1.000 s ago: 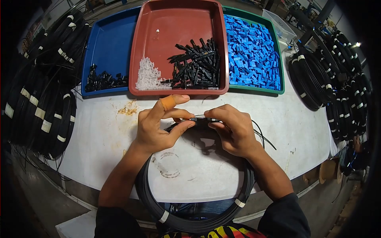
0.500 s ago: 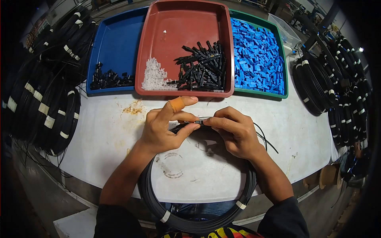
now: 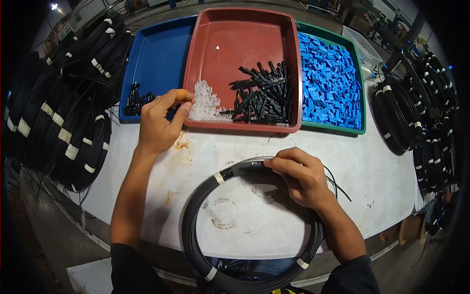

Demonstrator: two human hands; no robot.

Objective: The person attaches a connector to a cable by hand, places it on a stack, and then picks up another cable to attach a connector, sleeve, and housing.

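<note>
2 hands: left (image 3: 159, 125) extended, fingers (image 3: 182, 94) pinching at clear clips (image 3: 205, 105); right (image 3: 301, 176) clasps coil (image 3: 188, 223)

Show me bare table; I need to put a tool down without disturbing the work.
Bare table lies between the green tray, the right hand and the right coil stack; also inside the cable coil it holds. Crowded: the left edge, under the left coil stack.

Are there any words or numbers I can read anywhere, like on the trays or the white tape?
No words or numbers can be read anywhere.
White tape bands on the cable coil in the right hand: blank.
Red tray, blue tray, green tray: no labels show.
Pale patch at the far top left edge: maybe a sign, too blurred to read.
</note>
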